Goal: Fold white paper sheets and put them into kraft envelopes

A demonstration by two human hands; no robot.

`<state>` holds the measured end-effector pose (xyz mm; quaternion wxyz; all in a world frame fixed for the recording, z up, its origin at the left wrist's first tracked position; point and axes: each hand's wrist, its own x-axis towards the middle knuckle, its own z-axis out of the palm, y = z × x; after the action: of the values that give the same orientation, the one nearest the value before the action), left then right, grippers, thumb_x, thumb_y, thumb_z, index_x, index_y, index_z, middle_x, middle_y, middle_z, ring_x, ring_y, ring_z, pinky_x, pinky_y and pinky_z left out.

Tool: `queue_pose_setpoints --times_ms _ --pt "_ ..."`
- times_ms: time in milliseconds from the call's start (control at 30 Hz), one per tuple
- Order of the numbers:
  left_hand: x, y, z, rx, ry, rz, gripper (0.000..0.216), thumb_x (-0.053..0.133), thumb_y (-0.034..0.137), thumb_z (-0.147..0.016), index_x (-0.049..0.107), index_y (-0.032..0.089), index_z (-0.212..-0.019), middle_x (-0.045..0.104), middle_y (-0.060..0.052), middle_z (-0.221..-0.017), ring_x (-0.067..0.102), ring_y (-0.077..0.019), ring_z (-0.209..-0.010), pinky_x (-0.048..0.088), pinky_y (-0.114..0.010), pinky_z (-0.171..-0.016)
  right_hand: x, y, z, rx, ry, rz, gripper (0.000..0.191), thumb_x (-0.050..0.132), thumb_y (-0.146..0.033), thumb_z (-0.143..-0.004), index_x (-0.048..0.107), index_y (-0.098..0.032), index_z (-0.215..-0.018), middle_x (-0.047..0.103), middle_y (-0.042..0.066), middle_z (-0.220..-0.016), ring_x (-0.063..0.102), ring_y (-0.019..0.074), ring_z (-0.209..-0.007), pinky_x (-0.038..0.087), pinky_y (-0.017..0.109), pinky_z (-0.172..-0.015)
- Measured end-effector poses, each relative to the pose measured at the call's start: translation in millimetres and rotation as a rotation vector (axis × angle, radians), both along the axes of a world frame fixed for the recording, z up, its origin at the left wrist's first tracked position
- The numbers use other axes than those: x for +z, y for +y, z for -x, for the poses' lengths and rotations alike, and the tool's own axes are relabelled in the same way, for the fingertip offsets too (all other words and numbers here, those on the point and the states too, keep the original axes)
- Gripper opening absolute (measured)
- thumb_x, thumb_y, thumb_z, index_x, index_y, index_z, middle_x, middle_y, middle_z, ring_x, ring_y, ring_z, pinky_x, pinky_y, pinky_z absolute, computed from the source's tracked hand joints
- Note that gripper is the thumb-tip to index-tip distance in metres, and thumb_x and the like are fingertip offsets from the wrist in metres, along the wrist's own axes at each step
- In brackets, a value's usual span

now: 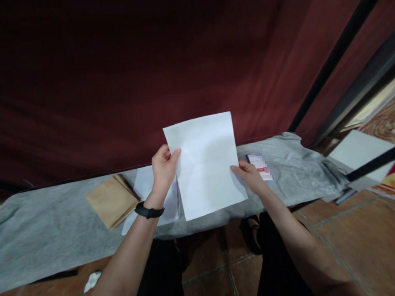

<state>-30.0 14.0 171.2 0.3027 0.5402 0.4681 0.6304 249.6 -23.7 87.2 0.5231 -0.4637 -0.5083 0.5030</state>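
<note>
I hold a blank white sheet of paper [207, 163] up in front of me, above a narrow table covered with grey cloth [45, 233]. My left hand [163, 168], with a black band at the wrist, pinches the sheet's left edge. My right hand [251, 173] grips its right edge, low down. Under the sheet's left side a stack of white paper [143, 187] lies on the cloth.
Brown paper envelopes [112, 200] lie left of the white stack. A phone [260, 166] rests on the cloth just beyond my right hand. A dark red curtain [113, 81] hangs behind the table. Another white sheet [360, 151] sits at far right past black bars. The floor is tiled.
</note>
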Motion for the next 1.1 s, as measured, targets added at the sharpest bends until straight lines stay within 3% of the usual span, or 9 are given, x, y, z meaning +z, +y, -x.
queue_pose_setpoints --times_ms 233,400,500,600,667,733,800,933,1100 --pt "-91.9 18 3 -0.049 -0.063 0.228 0.032 0.078 0.039 -0.068 0.068 0.017 -0.089 0.075 -0.003 -0.08 0.069 -0.0191 -0.075 0.055 -0.03 -0.071 -45.3 -1 -1 0.011 -0.226 0.134 0.03 0.063 -0.05 -0.077 0.066 -0.02 -0.077 0.063 -0.003 -0.063 0.053 0.0133 -0.054 0.039 0.024 -0.048" --pt "-135.3 22 3 -0.023 0.076 0.323 0.027 0.076 0.037 -0.07 0.067 0.016 -0.085 0.074 -0.004 -0.077 0.069 -0.0206 -0.074 0.055 -0.03 -0.069 -74.7 -2 -1 0.046 -0.563 0.057 0.02 0.055 -0.036 -0.084 0.067 -0.022 -0.079 0.065 -0.002 -0.066 0.059 0.0164 -0.062 0.045 0.026 -0.056" --pt "-149.0 26 4 -0.018 0.109 0.355 0.024 0.075 0.03 -0.072 0.069 0.016 -0.091 0.073 -0.003 -0.078 0.069 -0.021 -0.074 0.055 -0.03 -0.069 -84.7 -1 1 0.032 -0.773 0.05 0.015 0.054 -0.026 -0.085 0.068 -0.023 -0.081 0.067 0.0 -0.069 0.063 0.0189 -0.066 0.048 0.029 -0.062" --pt "-156.2 24 7 0.025 0.246 0.34 0.045 0.071 0.022 -0.074 0.067 0.015 -0.118 0.075 -0.005 -0.09 0.071 -0.0227 -0.081 0.057 -0.034 -0.078 -90.3 -2 3 0.009 -0.847 0.064 0.018 0.054 -0.021 -0.085 0.07 -0.021 -0.094 0.068 0.002 -0.073 0.065 0.0207 -0.069 0.049 0.031 -0.066" --pt "-159.1 16 9 0.096 0.441 0.274 0.062 0.068 0.02 -0.077 0.057 0.014 -0.138 0.073 -0.011 -0.112 0.071 -0.0266 -0.1 0.055 -0.039 -0.093 -92.1 -5 4 -0.009 -0.892 0.069 0.027 0.054 -0.02 -0.086 0.068 -0.018 -0.11 0.07 0.004 -0.078 0.067 0.0227 -0.072 0.05 0.032 -0.069" --pt "-161.4 2 6 0.118 0.659 0.191 0.064 0.062 0.022 -0.085 0.049 0.011 -0.146 0.062 -0.018 -0.137 0.061 -0.0311 -0.126 0.047 -0.045 -0.109 -92.1 -10 5 -0.023 -0.924 0.073 0.04 0.055 -0.021 -0.088 0.062 -0.014 -0.127 0.072 0.008 -0.085 0.069 0.0256 -0.078 0.051 0.034 -0.072" --pt "-164.1 -18 -2 0.031 0.863 0.134 0.055 0.052 0.026 -0.094 0.048 0.011 -0.148 0.047 -0.02 -0.155 0.043 -0.0329 -0.145 0.038 -0.049 -0.118 -90.6 -17 8 -0.047 -0.997 0.034 0.052 0.053 -0.023 -0.092 0.051 -0.01 -0.142 0.073 0.013 -0.096 0.069 0.0286 -0.086 0.052 0.038 -0.077" --pt "-171.9 -57 -35 -0.228 1.178 0.101 0.052 0.038 0.036 -0.104 0.042 0.02 -0.153 0.034 -0.011 -0.165 0.024 -0.0302 -0.155 0.028 -0.053 -0.124 -88.7 -28 20 -0.074 -1.222 -0.223 0.057 0.047 -0.027 -0.099 0.042 -0.008 -0.151 0.064 0.022 -0.131 0.062 0.034 -0.118 0.05 0.047 -0.097" --pt "-182.3 -75 -63 -0.293 1.342 0.09 0.057 0.03 0.035 -0.106 0.035 0.011 -0.157 0.033 -0.013 -0.166 0.021 -0.0267 -0.156 0.021 -0.051 -0.127 -99.6 -31 41 0.077 -1.299 -0.432 0.05 0.037 -0.028 -0.105 0.045 -0.015 -0.153 0.043 0.014 -0.16 0.042 0.0276 -0.146 0.036 0.046 -0.118"
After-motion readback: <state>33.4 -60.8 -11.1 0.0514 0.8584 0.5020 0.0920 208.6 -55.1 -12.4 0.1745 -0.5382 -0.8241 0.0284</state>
